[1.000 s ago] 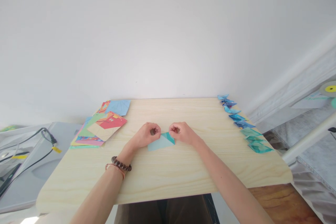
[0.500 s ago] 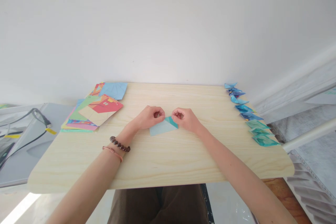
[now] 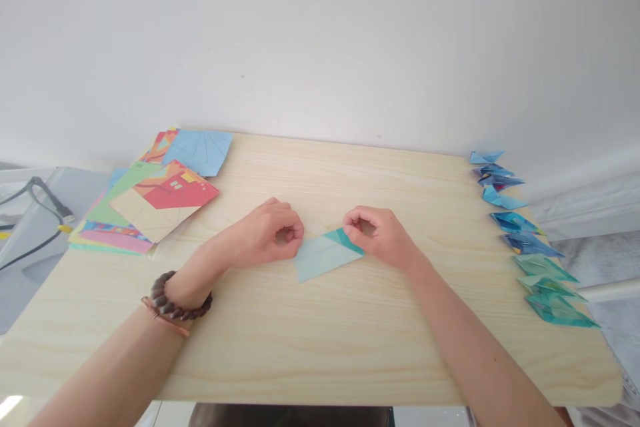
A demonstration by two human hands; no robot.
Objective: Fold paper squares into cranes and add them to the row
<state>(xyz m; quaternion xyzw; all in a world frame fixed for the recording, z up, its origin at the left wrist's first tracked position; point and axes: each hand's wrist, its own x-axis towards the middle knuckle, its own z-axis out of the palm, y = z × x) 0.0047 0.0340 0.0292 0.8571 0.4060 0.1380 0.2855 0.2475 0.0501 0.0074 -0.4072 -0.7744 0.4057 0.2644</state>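
A folded sheet of origami paper (image 3: 325,255), pale blue with a darker teal corner folded over at its right end, lies on the wooden table (image 3: 280,347) between my hands. My left hand (image 3: 273,232) pinches the paper's upper left corner, thumb against forefinger. At the other end, my right hand (image 3: 377,232) pinches the teal corner in the same way. The fingertips cover both of these corners. On my left wrist sit a dark bead bracelet (image 3: 175,303) and a thin copper-coloured bangle (image 3: 163,320).
At the left end of the table lies a pile of coloured paper sheets (image 3: 165,203), with a creased blue sheet (image 3: 200,150) at its back. Several folded paper shapes (image 3: 505,221), blue to green, line the right edge. A black cable (image 3: 43,203) hangs beyond the left edge.
The view has moved closer to the table. My left hand has shifted to the left end of the paper, so more of its upper edge shows. My right hand stays at the teal corner.
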